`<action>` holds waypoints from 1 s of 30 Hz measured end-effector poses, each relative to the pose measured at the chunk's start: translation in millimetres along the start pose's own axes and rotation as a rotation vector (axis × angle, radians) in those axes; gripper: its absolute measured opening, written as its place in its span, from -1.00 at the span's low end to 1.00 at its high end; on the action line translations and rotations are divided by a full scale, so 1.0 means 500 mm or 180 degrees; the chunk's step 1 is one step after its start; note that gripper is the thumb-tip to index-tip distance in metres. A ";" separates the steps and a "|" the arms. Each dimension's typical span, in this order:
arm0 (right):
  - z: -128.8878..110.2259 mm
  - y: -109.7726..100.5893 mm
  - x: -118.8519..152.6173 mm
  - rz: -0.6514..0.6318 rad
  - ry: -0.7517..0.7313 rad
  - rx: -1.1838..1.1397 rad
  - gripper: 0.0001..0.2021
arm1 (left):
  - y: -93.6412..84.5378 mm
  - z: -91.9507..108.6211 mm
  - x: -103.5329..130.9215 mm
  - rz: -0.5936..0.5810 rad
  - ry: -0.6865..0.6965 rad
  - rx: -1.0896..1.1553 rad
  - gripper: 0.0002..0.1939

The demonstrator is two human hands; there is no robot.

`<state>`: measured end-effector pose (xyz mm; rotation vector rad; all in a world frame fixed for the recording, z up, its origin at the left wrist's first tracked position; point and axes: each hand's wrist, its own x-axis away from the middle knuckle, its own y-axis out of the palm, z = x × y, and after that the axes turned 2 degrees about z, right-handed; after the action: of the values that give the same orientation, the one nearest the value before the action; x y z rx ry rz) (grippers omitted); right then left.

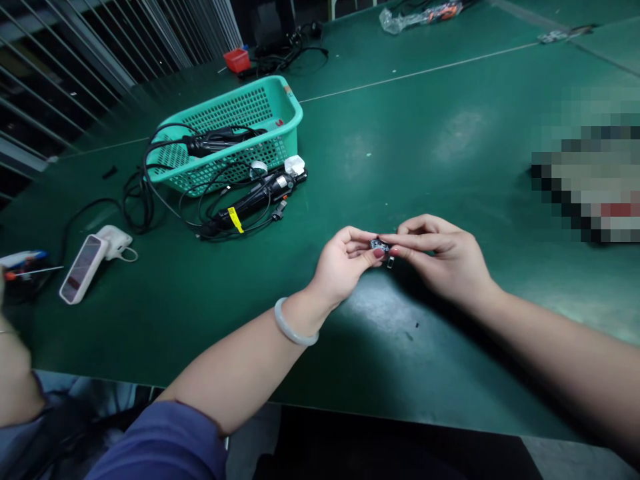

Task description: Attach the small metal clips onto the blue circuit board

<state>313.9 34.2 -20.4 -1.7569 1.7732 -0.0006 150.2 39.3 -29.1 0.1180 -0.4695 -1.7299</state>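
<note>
The left hand (345, 263) and the right hand (445, 257) grip a small dark part (380, 246) between thumbs and fingertips. The part is positioned above the near half of the green table (345, 373), to the right of the basket (290, 143). It appears to be a small circuit board, although its fine detail is too small to confirm. A small metal-edged tab (391, 262) is located at its lower right, just below the right fingertips.

The basket is turquoise, with perforated walls. It contains a black corded tool (215, 141) and a small red piece (279, 123); the cords pass over the left rim. A second black tool (250, 202), fitted with a yellow tag (235, 219), lies along the basket's near side. A small red container (237, 60) is located near the far edge.

The near table edge runs below both forearms. Green surface extends from the basket's right end to the pixelated object (610, 187) at far right. A white handheld device (83, 270) lies on the left, near another person's arm (15, 380).
</note>
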 end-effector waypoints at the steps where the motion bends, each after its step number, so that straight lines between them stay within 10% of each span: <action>1: 0.000 0.000 0.000 -0.0016 0.0005 -0.0007 -0.85 | 0.000 0.001 0.000 -0.0007 -0.0004 0.0008 -0.62; 20: 0.011 -0.011 -0.011 -0.0453 0.1106 -0.1061 -0.73 | 0.000 0.004 -0.001 -0.0097 -0.0201 0.0263 -0.60; 30: 0.017 -0.008 -0.005 -0.0558 0.0180 0.0999 -0.84 | -0.001 0.016 -0.006 0.0527 -0.0018 0.0482 -0.88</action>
<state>321.0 39.5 -24.7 -1.6864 1.5535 -0.3843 147.7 44.0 -22.5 0.1777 -0.5980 -1.5323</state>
